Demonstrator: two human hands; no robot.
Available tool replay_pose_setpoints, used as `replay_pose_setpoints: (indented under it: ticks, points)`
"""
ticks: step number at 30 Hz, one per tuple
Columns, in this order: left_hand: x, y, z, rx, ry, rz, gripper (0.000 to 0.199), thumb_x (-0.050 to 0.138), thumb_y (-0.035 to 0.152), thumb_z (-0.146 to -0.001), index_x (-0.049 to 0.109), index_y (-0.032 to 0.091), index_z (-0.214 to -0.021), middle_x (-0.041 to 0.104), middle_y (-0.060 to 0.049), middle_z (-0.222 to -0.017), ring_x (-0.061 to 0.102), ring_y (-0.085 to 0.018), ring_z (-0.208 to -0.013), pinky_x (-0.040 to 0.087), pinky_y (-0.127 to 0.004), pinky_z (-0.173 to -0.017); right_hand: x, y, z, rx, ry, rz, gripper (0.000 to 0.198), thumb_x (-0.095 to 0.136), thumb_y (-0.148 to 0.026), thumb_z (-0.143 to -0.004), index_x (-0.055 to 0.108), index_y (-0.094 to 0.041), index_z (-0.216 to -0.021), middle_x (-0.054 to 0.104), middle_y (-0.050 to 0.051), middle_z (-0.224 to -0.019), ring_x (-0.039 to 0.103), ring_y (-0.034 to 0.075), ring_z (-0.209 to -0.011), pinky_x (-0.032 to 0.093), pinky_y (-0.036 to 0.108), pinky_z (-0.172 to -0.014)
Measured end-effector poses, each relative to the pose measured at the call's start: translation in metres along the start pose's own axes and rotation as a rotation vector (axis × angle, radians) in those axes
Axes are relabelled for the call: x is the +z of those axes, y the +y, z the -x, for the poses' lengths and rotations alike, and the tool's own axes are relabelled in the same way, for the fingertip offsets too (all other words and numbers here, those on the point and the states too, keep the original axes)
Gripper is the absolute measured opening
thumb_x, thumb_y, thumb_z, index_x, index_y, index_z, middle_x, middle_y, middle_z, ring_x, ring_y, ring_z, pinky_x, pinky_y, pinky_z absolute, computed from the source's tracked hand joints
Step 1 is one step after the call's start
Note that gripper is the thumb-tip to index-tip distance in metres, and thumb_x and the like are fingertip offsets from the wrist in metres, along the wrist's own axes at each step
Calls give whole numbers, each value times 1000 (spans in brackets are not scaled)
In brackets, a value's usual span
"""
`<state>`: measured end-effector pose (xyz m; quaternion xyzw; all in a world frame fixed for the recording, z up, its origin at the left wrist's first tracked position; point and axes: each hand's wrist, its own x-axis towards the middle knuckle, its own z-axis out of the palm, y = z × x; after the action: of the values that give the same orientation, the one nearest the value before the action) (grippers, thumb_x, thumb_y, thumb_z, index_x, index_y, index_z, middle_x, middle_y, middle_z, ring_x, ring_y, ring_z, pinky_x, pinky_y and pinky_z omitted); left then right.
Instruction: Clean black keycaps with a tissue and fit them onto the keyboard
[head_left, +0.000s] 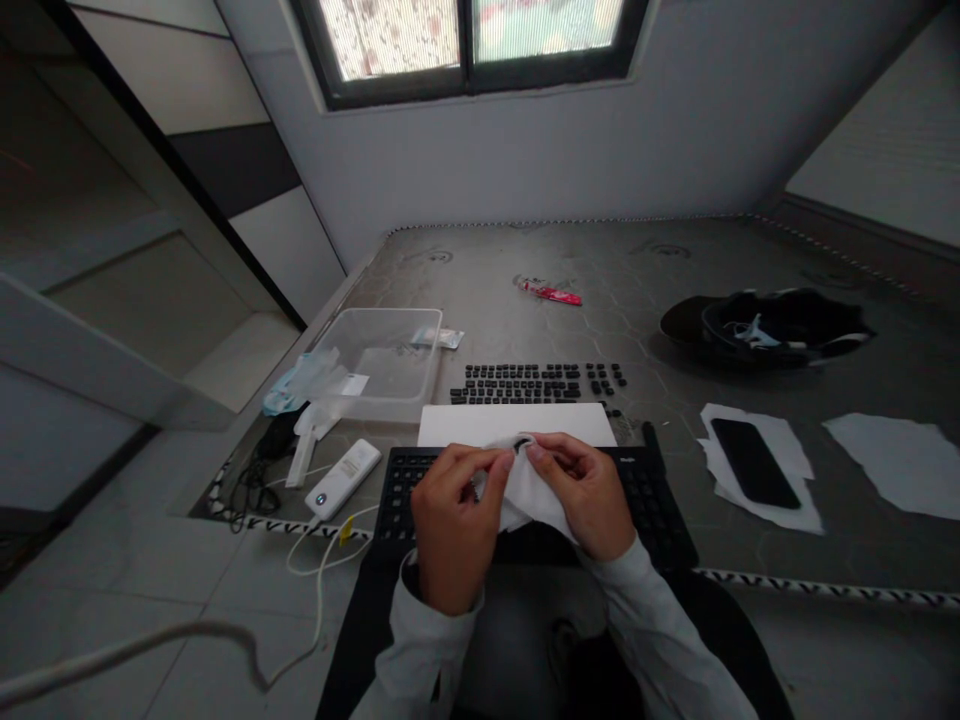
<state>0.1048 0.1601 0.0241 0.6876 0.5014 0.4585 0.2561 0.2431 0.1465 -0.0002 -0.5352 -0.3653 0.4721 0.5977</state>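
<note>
Low in front of me, my left hand (461, 510) and my right hand (589, 490) pinch a white tissue (527, 497) between thumbs and fingers. At its upper edge, between my fingertips, a small black keycap (521, 446) shows, partly wrapped. Both hands hover over a black keyboard (399, 490), whose middle they hide. Behind the hands lies a flat white sheet or box (517, 423). Beyond it, loose black keycaps (523, 385) are laid out in keyboard-like rows.
A clear plastic bin (386, 408) stands left of the keycaps, near a white power strip (345, 480) with cables. On the right are a phone (754, 462) on white paper, another paper sheet (896, 465) and a black cap (780, 328). A red packet (555, 293) lies farther back.
</note>
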Motion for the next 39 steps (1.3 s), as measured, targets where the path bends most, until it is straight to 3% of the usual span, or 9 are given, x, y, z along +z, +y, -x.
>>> replay_pose_setpoints:
  ticks: [7,11,23,32,39]
  points:
    - [4,-3,-1,-29,-67,48,13,66,26,-81,72,27,-93,71,2,-88,55,-10,-60,40,-22,-52,-1,-2,0,-4,-87,42,23,68,-38,-77,72,-19,-90,76,5,-86,70,21,-81,53,28,-70]
    - [4,-5,-1,-23,-123,64,19,69,27,-79,71,30,-97,72,3,-94,59,-11,-65,42,-23,-54,-1,-1,-2,-32,-41,121,21,70,-36,-75,72,-18,-86,75,6,-87,70,21,-82,53,29,-72]
    - [2,-6,-6,-9,-207,18,14,69,27,-78,70,24,-92,68,1,-83,51,-11,-58,39,-24,-58,-5,1,-4,1,-64,145,29,71,-43,-72,71,-16,-82,74,7,-78,68,22,-74,53,30,-67]
    - [3,-5,-5,35,-215,-2,16,65,26,-81,69,24,-96,69,0,-88,52,-11,-60,40,-23,-58,-2,6,-4,80,-46,-19,31,70,-46,-73,63,-18,-84,66,-1,-59,55,12,-50,39,22,-47]
    - [6,-8,-2,-118,-177,112,18,65,30,-80,70,23,-96,68,1,-78,38,-7,-46,32,-22,-46,-3,9,-6,131,-56,-169,31,68,-47,-74,57,-22,-88,60,-6,-61,50,10,-50,37,20,-48]
